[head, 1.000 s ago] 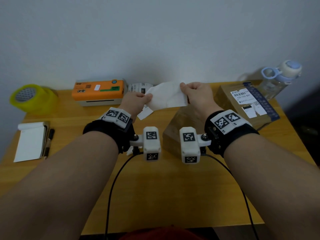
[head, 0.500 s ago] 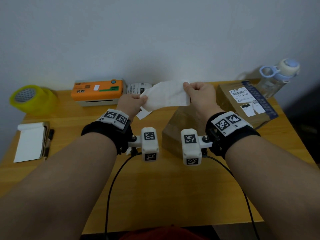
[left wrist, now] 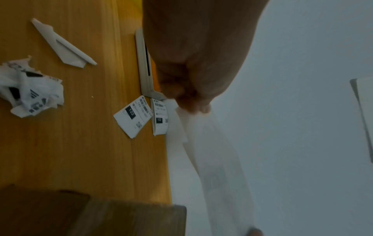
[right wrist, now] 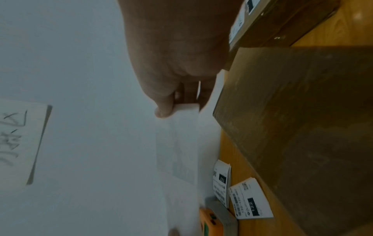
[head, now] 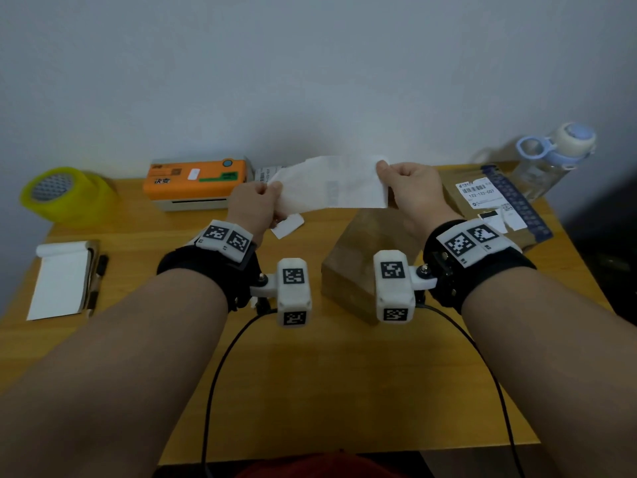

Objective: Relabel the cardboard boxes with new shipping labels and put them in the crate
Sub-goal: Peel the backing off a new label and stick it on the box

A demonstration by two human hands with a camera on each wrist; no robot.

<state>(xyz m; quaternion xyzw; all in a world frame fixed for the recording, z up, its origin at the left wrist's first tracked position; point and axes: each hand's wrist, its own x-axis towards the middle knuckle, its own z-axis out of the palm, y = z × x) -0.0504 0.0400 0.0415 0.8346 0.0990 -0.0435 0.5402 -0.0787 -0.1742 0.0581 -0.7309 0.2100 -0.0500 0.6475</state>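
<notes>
- One white paper shipping label (head: 331, 182) is stretched in the air between both hands, above the far part of the yellow wooden table (head: 310, 374) and over the nearer box.
- The left hand (head: 253, 207) pinches the label's left end with curled fingers; the right hand (head: 412, 191) pinches its right end between thumb and fingers.
- Two brown cardboard boxes: one plain (head: 358, 257) standing just under the right hand, one (head: 489, 205) at the far right carrying a printed label and torn white scraps.
- Two printed labels (left wrist: 134, 118) lie side by side beside one orange-topped label printer (head: 198, 182).
- One crumpled wad of torn label paper (left wrist: 30, 89) and one folded white strip (left wrist: 62, 46) lie on the table.
- One yellow tape roll (head: 57, 193), one white notepad (head: 60, 281) with a black pen beside it, and one clear bottle with a pale blue cap (head: 551, 157).
</notes>
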